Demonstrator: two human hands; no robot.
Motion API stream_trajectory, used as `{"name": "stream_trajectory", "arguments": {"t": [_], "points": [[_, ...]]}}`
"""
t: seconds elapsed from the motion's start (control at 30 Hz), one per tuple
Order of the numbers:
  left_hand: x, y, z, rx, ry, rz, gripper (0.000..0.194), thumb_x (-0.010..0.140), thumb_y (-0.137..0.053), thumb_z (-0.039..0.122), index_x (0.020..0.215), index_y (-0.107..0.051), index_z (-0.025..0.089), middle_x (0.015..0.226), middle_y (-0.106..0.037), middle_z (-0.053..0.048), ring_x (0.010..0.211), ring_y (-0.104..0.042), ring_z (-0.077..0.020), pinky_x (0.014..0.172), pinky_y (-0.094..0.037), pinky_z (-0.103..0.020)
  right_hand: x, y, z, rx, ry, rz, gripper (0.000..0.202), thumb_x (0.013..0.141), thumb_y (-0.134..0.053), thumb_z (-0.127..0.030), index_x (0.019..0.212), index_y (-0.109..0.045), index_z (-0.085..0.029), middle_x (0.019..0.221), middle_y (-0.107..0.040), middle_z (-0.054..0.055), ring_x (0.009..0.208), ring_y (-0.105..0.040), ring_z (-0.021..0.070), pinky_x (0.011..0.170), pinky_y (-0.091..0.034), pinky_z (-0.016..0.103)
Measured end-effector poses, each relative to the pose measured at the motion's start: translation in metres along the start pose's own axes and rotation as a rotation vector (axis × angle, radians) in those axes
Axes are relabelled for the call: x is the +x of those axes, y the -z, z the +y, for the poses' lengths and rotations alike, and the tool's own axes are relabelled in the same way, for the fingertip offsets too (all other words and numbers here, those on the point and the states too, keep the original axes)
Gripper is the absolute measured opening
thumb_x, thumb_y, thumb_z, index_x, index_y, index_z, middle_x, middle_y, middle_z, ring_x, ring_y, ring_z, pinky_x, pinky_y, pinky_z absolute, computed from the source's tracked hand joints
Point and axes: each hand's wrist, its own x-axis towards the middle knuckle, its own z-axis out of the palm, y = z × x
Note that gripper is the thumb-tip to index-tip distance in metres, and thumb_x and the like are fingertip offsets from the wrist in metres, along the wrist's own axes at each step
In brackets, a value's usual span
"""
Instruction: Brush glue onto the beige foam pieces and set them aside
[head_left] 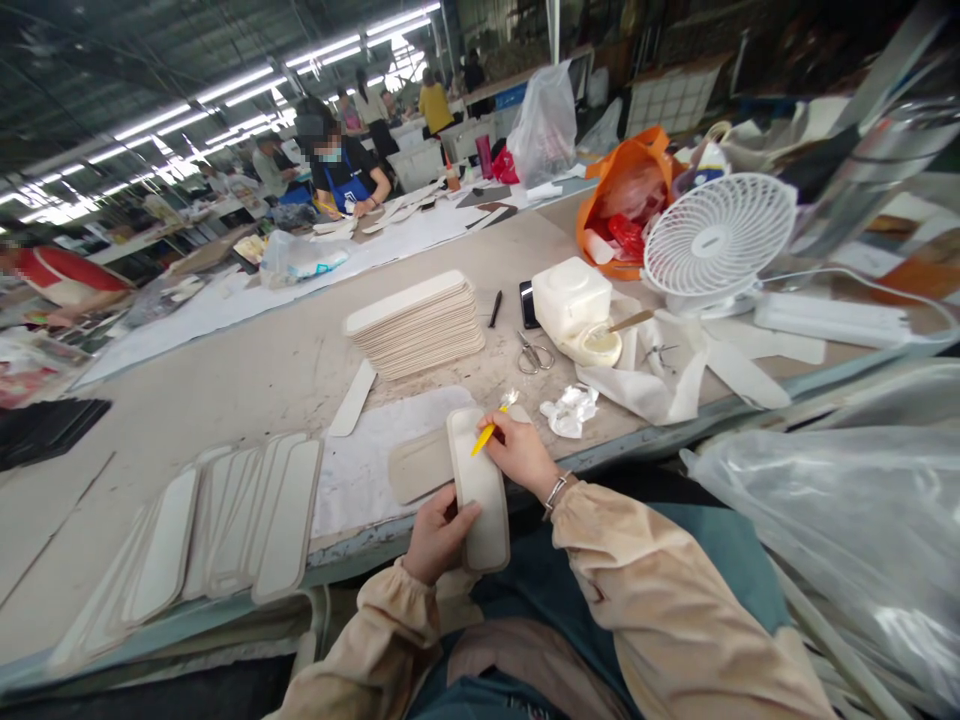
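Observation:
My left hand [439, 535] grips the lower left edge of a long, pale panel [484, 510] with rounded corners, tilted over the table's front edge. Pinched in my right hand [523, 452] is a yellow pointed tool [484, 440], its tip at the face of the panel. A small white tuft [510, 398] shows just beyond that hand; I cannot tell whether it belongs to the tool. Another beige panel [416, 468] lies under the held one, on a white cloth [345, 490]. A neat stack of similar panels [420, 325] stands farther back.
Overlapping panels [285, 520] spread along the front edge at left. Scissors [534, 353], a black pen [495, 308], a white container [574, 300], crumpled paper [570, 410], a white fan [716, 240] and an orange bag [626, 200] lie rightward. A co-worker [341, 170] works across the table.

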Motion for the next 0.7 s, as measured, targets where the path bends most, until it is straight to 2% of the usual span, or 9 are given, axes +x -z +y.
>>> {"name": "stream_trajectory", "arguments": {"t": [0.7], "points": [[-0.0003, -0.0004, -0.0052, -0.043, 0.01, 0.002, 0.038, 0.076, -0.065, 0.045, 0.095, -0.065, 0.012, 0.078, -0.061, -0.004, 0.07, -0.05, -0.0159, 0.062, -0.041, -0.024, -0.0018, 0.0005, -0.001, -0.02, -0.006, -0.013, 0.024, 0.076, -0.049, -0.016, 0.094, -0.063, -0.022, 0.067, -0.06, -0.004, 0.055, -0.052, 0.0117, 0.057, -0.041, 0.022]]}}
